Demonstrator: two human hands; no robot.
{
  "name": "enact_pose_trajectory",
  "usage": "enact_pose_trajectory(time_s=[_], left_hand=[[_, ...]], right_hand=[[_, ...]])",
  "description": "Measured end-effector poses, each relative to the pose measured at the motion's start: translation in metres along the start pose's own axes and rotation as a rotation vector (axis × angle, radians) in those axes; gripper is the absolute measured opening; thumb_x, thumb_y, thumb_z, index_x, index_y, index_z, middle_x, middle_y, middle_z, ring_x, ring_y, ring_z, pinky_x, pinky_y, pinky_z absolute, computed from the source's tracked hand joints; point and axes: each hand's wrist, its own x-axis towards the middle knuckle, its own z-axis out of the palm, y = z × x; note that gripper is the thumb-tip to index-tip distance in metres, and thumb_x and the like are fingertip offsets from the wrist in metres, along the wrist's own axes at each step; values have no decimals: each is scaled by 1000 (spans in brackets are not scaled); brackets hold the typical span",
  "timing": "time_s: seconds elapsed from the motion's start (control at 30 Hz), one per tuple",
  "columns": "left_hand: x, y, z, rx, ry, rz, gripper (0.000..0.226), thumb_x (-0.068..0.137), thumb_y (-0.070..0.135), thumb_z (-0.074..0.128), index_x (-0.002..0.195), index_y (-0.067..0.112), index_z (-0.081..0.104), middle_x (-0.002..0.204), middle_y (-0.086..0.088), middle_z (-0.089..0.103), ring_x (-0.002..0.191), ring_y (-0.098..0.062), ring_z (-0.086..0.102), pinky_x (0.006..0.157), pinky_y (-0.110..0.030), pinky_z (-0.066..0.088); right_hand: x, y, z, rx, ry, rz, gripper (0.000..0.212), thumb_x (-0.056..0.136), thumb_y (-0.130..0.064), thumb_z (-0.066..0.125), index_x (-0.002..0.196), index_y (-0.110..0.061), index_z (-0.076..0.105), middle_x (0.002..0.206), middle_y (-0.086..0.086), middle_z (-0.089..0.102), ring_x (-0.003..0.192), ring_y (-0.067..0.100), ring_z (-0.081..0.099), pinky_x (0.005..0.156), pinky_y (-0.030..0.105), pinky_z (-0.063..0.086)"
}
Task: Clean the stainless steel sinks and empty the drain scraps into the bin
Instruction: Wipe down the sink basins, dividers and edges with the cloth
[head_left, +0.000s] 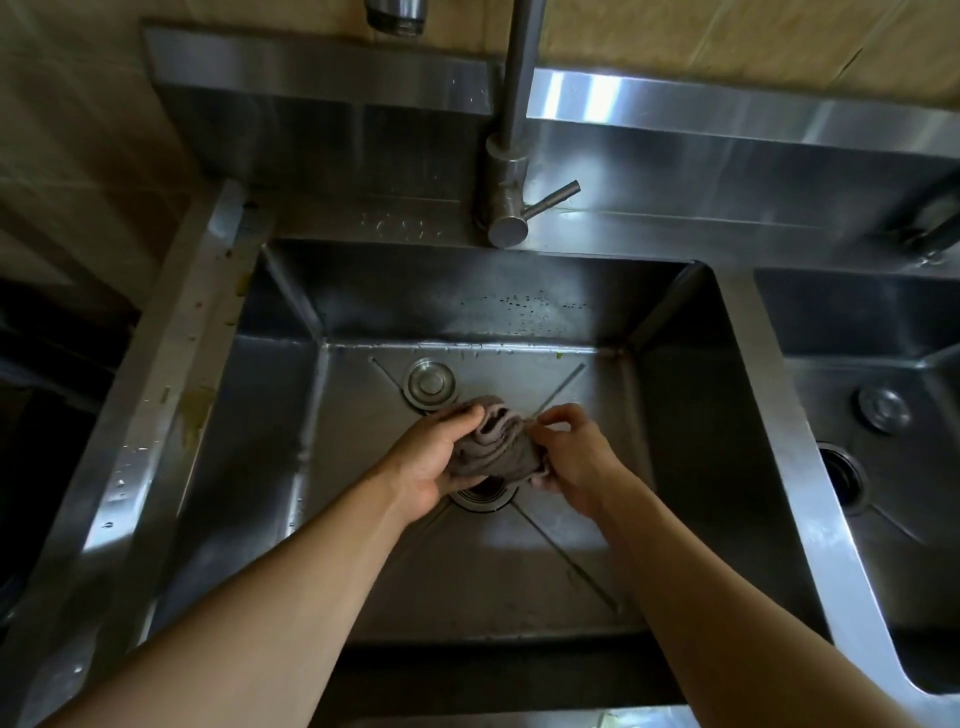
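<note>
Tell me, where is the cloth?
The grey cloth is bunched between both hands, left hand and right hand, above the left sink's drain.

Cloth: grey rag (496, 447) bunched between left hand (434, 460) and right hand (569, 457), both gripping it.
Sink (270, 426): drain (480, 496) under the rag (partly hidden).
Stopper (430, 383): far-left of the hands.

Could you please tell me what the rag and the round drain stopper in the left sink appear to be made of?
The rag, bunched between both hands, looks like grey-brown woven or terry cloth: soft folds, matte, ribbed surface. The drain stopper appears to be brushed stainless steel: concentric rings and dull metallic sheen.
</note>
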Motion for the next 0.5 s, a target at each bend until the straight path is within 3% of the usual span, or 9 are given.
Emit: enact_pose_trajectory(time_s=[0.1,0.2,0.27,0.37,0.43,0.5], left_hand=[[-6,1,1,119,-62,68,31,88,36,59,116,22,57,112,-4,64,95,-16,60,61,-25,50],[-3,3,2,242,-53,95,43,86,29,65,125,19,50,120,-6,59,97,-17,60,57,-21,50],[0,7,2,157,-20,68,28,91,20,60,119,16,55,114,-10,62,90,-18,62,51,-20,51],[-1,13,4,-108,-18,-45,9,95,13,53,96,12,61,91,-10,64,78,-19,62,42,-19,51],[-1,13,9,-220,-52,-118,16,97,14,48,88,8,61,83,-11,62,75,-19,59,39,-18,49],[0,12,12,-225,-74,-147,21,98,15,46,86,6,61,80,-12,61,74,-19,58,39,-18,49]], right_hand=[[8,1,4,88,26,42,19,94,-20,58,106,-6,54,81,11,60,53,16,55,36,20,43],[4,2,2,342,-104,38,30,96,-27,53,106,0,61,80,10,63,53,11,59,40,18,46],[-3,6,-3,450,-227,-16,32,98,-27,49,114,-1,60,91,10,65,69,10,65,49,16,51],[-7,14,-7,285,-299,-187,36,96,-20,49,133,-20,50,124,7,57,107,19,60,76,24,56],[-7,16,-2,187,-318,-245,40,96,-23,49,135,-29,47,131,5,51,116,21,55,84,29,55],[-4,16,3,192,-310,-278,34,98,-24,46,131,-24,53,125,8,54,112,19,56,88,31,54]])
